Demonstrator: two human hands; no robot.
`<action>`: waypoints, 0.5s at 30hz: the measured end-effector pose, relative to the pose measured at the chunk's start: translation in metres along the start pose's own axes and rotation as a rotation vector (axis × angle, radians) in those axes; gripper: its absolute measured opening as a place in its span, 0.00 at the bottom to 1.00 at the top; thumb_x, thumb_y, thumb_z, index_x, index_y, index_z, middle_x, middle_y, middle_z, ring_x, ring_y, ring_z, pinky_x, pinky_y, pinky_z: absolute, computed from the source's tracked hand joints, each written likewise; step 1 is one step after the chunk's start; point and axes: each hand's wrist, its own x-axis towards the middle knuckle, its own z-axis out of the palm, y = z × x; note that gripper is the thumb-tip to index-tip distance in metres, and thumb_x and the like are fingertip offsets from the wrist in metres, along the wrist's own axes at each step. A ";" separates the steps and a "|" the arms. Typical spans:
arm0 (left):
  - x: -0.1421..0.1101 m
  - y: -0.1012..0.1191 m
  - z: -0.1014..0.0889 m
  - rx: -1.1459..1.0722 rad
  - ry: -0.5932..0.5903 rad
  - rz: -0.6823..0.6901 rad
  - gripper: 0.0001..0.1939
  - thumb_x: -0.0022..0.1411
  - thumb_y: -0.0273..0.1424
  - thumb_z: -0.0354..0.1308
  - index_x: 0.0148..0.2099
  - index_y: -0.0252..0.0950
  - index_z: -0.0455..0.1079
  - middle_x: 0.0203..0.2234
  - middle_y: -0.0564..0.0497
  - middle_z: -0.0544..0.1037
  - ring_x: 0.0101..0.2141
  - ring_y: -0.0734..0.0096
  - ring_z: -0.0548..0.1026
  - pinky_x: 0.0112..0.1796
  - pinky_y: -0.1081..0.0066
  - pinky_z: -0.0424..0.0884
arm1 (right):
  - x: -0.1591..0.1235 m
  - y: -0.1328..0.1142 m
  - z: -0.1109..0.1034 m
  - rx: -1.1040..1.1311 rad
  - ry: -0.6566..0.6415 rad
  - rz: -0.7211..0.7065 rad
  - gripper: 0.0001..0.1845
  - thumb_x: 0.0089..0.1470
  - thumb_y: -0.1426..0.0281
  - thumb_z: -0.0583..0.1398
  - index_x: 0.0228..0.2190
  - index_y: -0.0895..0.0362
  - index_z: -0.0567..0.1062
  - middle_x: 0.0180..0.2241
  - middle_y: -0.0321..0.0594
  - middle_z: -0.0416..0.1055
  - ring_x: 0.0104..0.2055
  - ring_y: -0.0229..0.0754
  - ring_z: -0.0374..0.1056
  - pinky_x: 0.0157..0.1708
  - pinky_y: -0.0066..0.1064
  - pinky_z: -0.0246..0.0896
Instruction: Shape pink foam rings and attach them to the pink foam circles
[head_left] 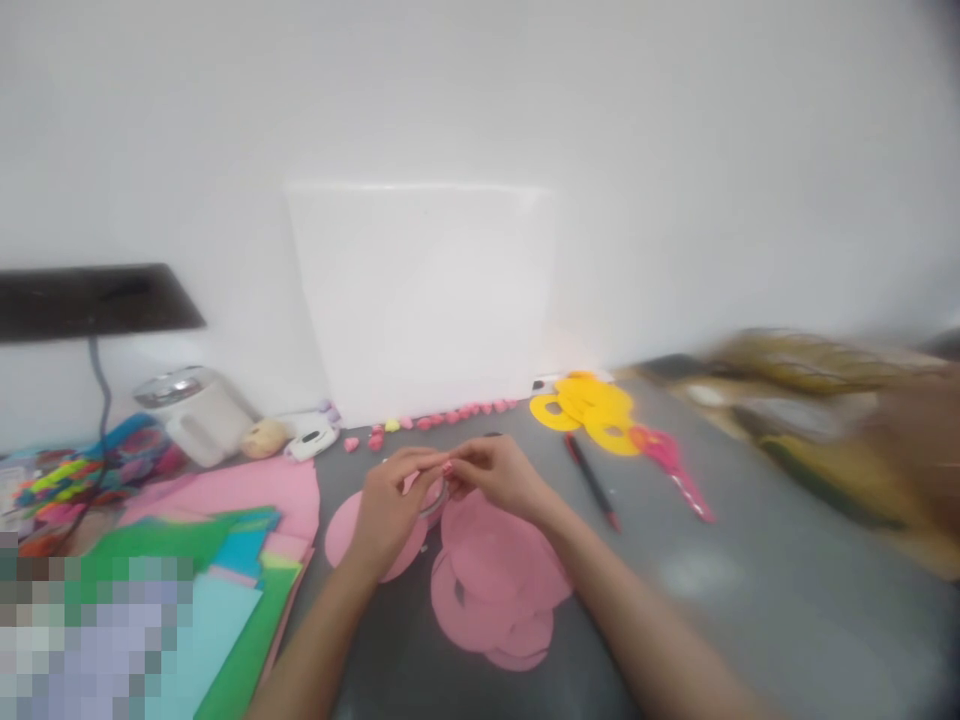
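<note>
My left hand [396, 500] and my right hand [491, 472] meet above the grey table, fingertips pinched together. Between them is a small pink piece [448, 467], probably folded paper; blur and fingers hide its exact shape. Just below the fingertips, a pale ring-shaped item [435, 500] shows in part, perhaps a tape roll. Under my left hand lies a pink paper disc [343, 530]. Below my right hand, several overlapping pink paper discs and rings [495, 570] are piled on the table.
Small pink folded shapes [465, 412] line the wall below a white sheet [435, 300]. Yellow paper rings [592, 405], pink scissors [675, 470] and a black-and-red pen [592, 485] lie right. Coloured papers [240, 600] and a white cylindrical device [199, 415] are left.
</note>
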 end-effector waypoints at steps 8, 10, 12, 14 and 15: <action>-0.003 0.001 0.005 0.048 0.026 -0.026 0.09 0.57 0.32 0.55 0.33 0.41 0.78 0.34 0.49 0.80 0.37 0.64 0.76 0.40 0.66 0.71 | 0.001 0.006 0.000 -0.033 0.009 0.001 0.09 0.50 0.70 0.56 0.23 0.61 0.73 0.20 0.38 0.72 0.22 0.37 0.71 0.27 0.28 0.68; -0.002 0.000 0.005 0.047 0.020 -0.023 0.09 0.57 0.32 0.55 0.33 0.41 0.78 0.35 0.50 0.80 0.37 0.64 0.76 0.39 0.67 0.71 | 0.002 0.005 0.000 -0.037 0.000 0.000 0.10 0.50 0.70 0.56 0.22 0.60 0.73 0.20 0.38 0.72 0.22 0.37 0.71 0.27 0.28 0.68; -0.002 -0.002 0.004 0.037 0.003 -0.013 0.09 0.57 0.32 0.55 0.34 0.41 0.78 0.35 0.50 0.80 0.38 0.65 0.76 0.39 0.67 0.71 | 0.001 0.003 -0.001 -0.030 -0.009 0.005 0.11 0.50 0.68 0.56 0.22 0.60 0.73 0.20 0.38 0.72 0.22 0.37 0.71 0.28 0.29 0.68; -0.001 -0.005 0.003 0.033 -0.019 -0.002 0.09 0.58 0.33 0.55 0.35 0.42 0.78 0.36 0.50 0.80 0.38 0.65 0.75 0.40 0.67 0.71 | 0.001 0.002 -0.001 -0.010 -0.016 0.013 0.11 0.50 0.67 0.57 0.22 0.61 0.73 0.20 0.38 0.72 0.22 0.37 0.71 0.28 0.30 0.68; -0.001 -0.006 0.002 0.032 -0.026 0.001 0.09 0.58 0.33 0.55 0.36 0.42 0.78 0.36 0.50 0.80 0.38 0.65 0.75 0.40 0.67 0.70 | 0.001 0.002 -0.001 -0.001 -0.018 0.015 0.12 0.50 0.66 0.57 0.22 0.61 0.73 0.20 0.38 0.72 0.23 0.37 0.71 0.28 0.30 0.68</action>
